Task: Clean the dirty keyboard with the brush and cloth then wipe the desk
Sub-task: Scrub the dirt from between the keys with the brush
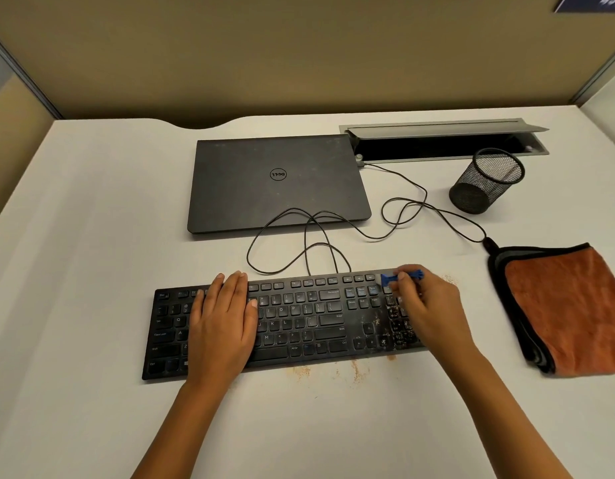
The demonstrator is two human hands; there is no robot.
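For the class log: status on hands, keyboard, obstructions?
Left hand flat on keyboard. Right hand pinching blue brush over numpad. Cloth untouched. Nothing obstructing.

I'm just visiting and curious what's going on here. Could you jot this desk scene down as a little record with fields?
activity: brushing a dirty keyboard
left hand: lies flat on the left half of the keyboard
right hand: pinches a small blue brush over the keyboard's right end
dirt: pale specks on the number pad; orange crumbs on the desk before the keyboard
cloth: orange, folded, lying untouched at the right
behind: closed laptop, mesh pen cup, looping cable
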